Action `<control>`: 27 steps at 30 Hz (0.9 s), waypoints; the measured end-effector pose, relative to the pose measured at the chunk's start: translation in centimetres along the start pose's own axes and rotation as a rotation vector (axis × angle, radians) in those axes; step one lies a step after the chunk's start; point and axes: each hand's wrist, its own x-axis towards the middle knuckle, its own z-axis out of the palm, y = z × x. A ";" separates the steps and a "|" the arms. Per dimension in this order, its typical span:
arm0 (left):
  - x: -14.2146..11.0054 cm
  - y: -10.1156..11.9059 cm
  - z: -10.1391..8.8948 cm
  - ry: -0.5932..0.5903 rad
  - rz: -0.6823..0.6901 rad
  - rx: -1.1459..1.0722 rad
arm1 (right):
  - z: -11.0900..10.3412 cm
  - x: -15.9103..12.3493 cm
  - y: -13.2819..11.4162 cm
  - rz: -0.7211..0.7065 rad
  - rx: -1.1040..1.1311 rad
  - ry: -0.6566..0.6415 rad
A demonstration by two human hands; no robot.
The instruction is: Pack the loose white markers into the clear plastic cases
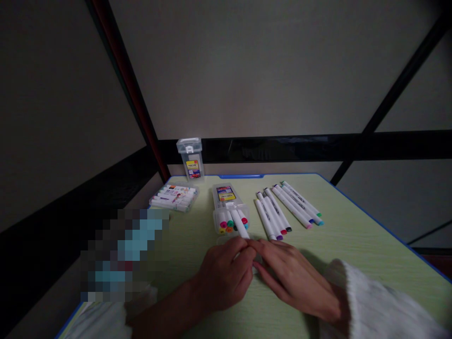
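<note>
A plain white marker (241, 227) slants between my hands and an open clear plastic case (219, 194) lying on the table. Its far end is over the case's mouth, among several markers with coloured ends inside. Curled fingers of my left hand (229, 270) close around the marker's near end. My right hand (289, 275) meets the left there, thumb and forefinger pinching at the same end; the fingertips are partly hidden. Under my hands, the clear lid of the case (223, 240) is partly covered.
Several loose white markers (270, 216) lie right of the case, with another group of markers (296, 205) farther right. A closed clear case (191, 160) stands at the back left. In front of it lies a flat marker pack (174, 197). A blue edge (381, 226) borders the table (353, 249).
</note>
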 end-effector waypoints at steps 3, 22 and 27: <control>-0.1 0.0 0.0 0.002 0.002 0.000 | 0.1 0.0 0.0 -0.007 -0.005 0.016; 0.0 -0.1 0.1 -0.009 -0.003 0.005 | 0.0 0.1 0.0 -0.011 -0.027 0.009; -0.1 -0.1 0.2 -0.054 -0.021 -0.005 | -0.1 0.1 0.0 -0.004 -0.030 -0.031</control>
